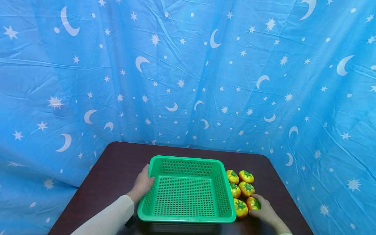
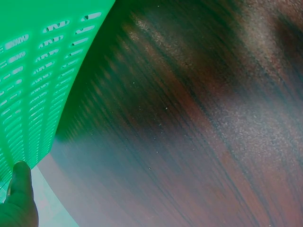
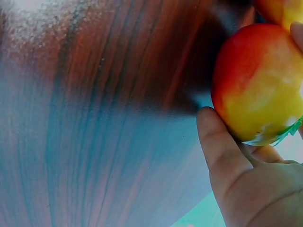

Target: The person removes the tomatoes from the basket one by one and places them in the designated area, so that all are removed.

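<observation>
A green rectangular plastic basket [image 1: 185,195] with slotted walls and floor stands on the table, with nothing inside it. My left hand [image 1: 143,184] grips its left side near the rim. In the left wrist view a digit [image 2: 21,182] lies against the basket's slotted wall [image 2: 42,71]. Right of the basket, several yellow-red tomatoes [image 1: 246,176] with green star-shaped tops sit in two columns. My right hand [image 1: 265,210] holds the nearest tomato of the outer column [image 1: 252,204] between thumb and fingers. The right wrist view shows that tomato [image 3: 258,82] close up, against the digits.
The dark brown wood-grain table [image 1: 123,160] has rounded far corners. A blue curtain [image 1: 188,71] with white moons and stars hangs behind it and along both sides. The inner column of tomatoes [image 1: 241,208] sits close against the basket's right wall.
</observation>
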Motion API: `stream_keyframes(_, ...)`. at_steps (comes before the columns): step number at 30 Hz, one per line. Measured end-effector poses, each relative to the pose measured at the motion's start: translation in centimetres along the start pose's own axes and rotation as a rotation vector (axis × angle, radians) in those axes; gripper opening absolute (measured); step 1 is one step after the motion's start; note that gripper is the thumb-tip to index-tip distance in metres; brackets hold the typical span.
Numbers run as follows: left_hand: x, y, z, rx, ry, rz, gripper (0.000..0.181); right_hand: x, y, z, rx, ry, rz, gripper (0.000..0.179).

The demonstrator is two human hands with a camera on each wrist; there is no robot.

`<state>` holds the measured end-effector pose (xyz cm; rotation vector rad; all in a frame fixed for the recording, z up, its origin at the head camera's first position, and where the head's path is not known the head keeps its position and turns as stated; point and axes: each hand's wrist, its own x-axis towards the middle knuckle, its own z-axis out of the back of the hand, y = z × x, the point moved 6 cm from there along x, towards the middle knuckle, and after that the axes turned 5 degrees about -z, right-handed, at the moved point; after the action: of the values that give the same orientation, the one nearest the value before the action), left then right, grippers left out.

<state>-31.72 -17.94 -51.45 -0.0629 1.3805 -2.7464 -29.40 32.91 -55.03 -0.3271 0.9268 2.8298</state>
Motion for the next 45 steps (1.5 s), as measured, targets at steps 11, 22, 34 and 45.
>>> stream_keyframes(11, -0.02, 0.10, -0.01, -0.011, -0.002, 0.002, 0.070, 0.04, -0.16, -0.16, 0.011, -0.006, 0.008, 0.079)
stream_keyframes(22, -0.02, -0.04, -0.06, 0.000, -0.007, 0.006, 0.070, -0.19, -0.06, -0.12, -0.010, -0.010, -0.001, 0.086)
stream_keyframes(34, -0.08, 0.12, -0.08, 0.008, -0.004, 0.019, 0.069, -0.56, -0.10, -0.02, -0.003, -0.022, 0.027, 0.085)
stream_keyframes(45, -0.18, -0.30, 0.11, 0.006, 0.010, 0.007, 0.070, -0.71, -0.15, 0.24, -0.008, -0.029, 0.025, 0.083)
